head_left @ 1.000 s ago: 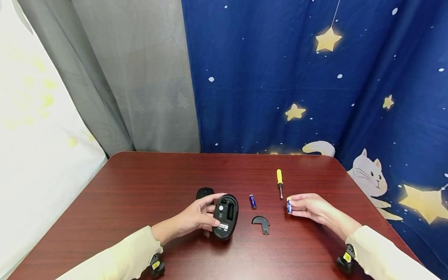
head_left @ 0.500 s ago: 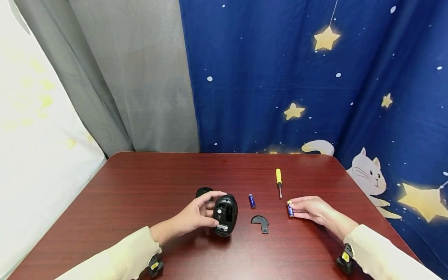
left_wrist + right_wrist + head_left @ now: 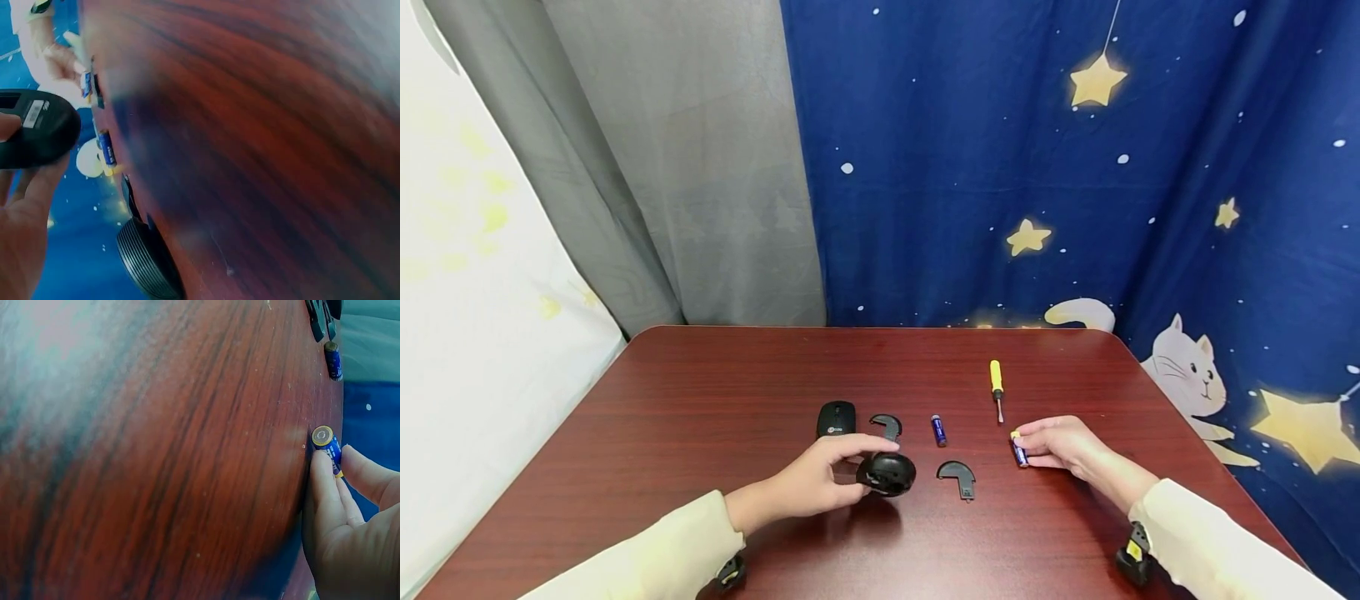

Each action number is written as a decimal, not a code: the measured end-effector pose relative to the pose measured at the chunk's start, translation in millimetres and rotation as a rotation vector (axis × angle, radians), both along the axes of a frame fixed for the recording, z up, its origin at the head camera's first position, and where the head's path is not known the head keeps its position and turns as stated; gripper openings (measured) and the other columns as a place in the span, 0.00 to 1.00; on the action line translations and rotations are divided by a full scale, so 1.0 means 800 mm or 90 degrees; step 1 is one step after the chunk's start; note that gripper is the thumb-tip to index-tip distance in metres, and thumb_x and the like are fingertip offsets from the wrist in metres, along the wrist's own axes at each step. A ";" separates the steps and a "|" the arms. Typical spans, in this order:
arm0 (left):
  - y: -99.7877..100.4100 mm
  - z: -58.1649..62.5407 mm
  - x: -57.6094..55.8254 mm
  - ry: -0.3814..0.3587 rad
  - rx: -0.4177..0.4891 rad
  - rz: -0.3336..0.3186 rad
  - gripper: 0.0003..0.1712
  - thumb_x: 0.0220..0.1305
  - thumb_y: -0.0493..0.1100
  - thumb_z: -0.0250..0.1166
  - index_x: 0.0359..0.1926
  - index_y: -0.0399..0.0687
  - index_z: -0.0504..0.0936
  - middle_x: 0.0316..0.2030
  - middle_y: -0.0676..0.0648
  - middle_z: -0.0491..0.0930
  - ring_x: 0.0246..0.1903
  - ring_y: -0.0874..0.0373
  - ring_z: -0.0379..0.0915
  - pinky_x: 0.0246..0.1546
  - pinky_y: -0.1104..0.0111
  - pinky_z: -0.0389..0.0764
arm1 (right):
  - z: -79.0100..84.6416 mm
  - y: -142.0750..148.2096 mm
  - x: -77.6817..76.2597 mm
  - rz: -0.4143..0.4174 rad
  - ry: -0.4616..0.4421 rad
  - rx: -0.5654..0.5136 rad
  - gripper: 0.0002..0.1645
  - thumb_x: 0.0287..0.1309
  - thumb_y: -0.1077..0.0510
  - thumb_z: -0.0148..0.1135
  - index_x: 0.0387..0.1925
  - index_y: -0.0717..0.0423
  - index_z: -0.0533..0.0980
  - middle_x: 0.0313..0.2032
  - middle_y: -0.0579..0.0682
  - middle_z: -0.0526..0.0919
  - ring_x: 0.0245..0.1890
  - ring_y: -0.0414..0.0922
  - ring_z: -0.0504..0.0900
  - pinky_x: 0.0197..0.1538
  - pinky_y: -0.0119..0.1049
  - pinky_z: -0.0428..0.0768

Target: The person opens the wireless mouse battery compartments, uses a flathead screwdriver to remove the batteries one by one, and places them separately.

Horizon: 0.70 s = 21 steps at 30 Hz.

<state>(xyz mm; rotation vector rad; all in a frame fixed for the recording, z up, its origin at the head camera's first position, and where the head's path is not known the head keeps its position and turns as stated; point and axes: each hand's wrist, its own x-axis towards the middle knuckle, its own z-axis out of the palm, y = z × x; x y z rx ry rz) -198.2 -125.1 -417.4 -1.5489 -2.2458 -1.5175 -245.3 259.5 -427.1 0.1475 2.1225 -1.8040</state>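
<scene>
My left hand (image 3: 811, 483) grips a black computer mouse (image 3: 887, 475) above the table, thumb on one side and fingers on the other. Its underside, with a white label and a dark opening, shows in the left wrist view (image 3: 47, 128). At the right, my right hand (image 3: 1063, 448) pinches a blue battery (image 3: 325, 445) between thumb and fingers, low over the tabletop. A second blue battery (image 3: 938, 431) lies between the hands. One black hook-shaped cover (image 3: 957, 477) rests nearer me, and a similar cover (image 3: 889, 426) lies behind the held mouse.
Another black mouse (image 3: 837, 419) sits on the brown table (image 3: 715, 375) behind my left hand. A screwdriver with a yellow handle (image 3: 996, 377) lies beyond my right hand. Grey and blue curtains (image 3: 940, 167) hang past the table's far edge.
The mouse in my left hand has tilted, so its underside no longer faces the head camera. The rear cover and more of the second mouse have come into sight. My right hand keeps its battery.
</scene>
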 end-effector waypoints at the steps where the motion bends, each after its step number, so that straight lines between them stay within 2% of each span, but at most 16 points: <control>1: 0.000 0.000 0.001 0.052 -0.016 0.001 0.35 0.51 0.23 0.65 0.62 0.44 0.73 0.54 0.48 0.78 0.51 0.58 0.75 0.49 0.62 0.79 | 0.000 -0.001 0.000 -0.002 0.002 0.007 0.20 0.54 0.70 0.65 0.48 0.77 0.75 0.32 0.50 0.85 0.30 0.42 0.83 0.37 0.38 0.84; 4: 0.001 0.000 0.003 0.174 -0.058 -0.008 0.37 0.49 0.23 0.63 0.61 0.48 0.73 0.56 0.50 0.76 0.53 0.60 0.73 0.49 0.68 0.77 | 0.000 -0.002 0.001 0.000 0.010 0.026 0.20 0.55 0.70 0.64 0.49 0.78 0.74 0.33 0.51 0.85 0.31 0.42 0.83 0.38 0.39 0.84; 10: 0.001 -0.004 0.005 0.337 -0.127 -0.015 0.38 0.48 0.25 0.60 0.62 0.53 0.72 0.56 0.49 0.74 0.55 0.63 0.70 0.52 0.73 0.73 | 0.002 -0.006 0.002 -0.003 0.026 0.051 0.18 0.55 0.71 0.63 0.47 0.79 0.75 0.33 0.55 0.85 0.31 0.43 0.83 0.37 0.40 0.84; 13: 0.000 -0.006 0.004 0.392 -0.149 -0.013 0.38 0.48 0.25 0.59 0.62 0.55 0.72 0.55 0.48 0.75 0.55 0.61 0.70 0.52 0.73 0.73 | 0.001 -0.006 0.002 -0.003 0.034 0.056 0.18 0.55 0.71 0.63 0.46 0.80 0.74 0.34 0.57 0.85 0.31 0.43 0.83 0.37 0.41 0.84; 21: -0.005 -0.009 -0.001 0.471 -0.187 -0.020 0.37 0.48 0.27 0.62 0.60 0.57 0.72 0.55 0.49 0.74 0.54 0.61 0.70 0.53 0.73 0.73 | -0.001 -0.008 0.001 0.005 0.041 0.068 0.16 0.54 0.72 0.63 0.44 0.80 0.75 0.33 0.55 0.85 0.30 0.42 0.83 0.36 0.39 0.84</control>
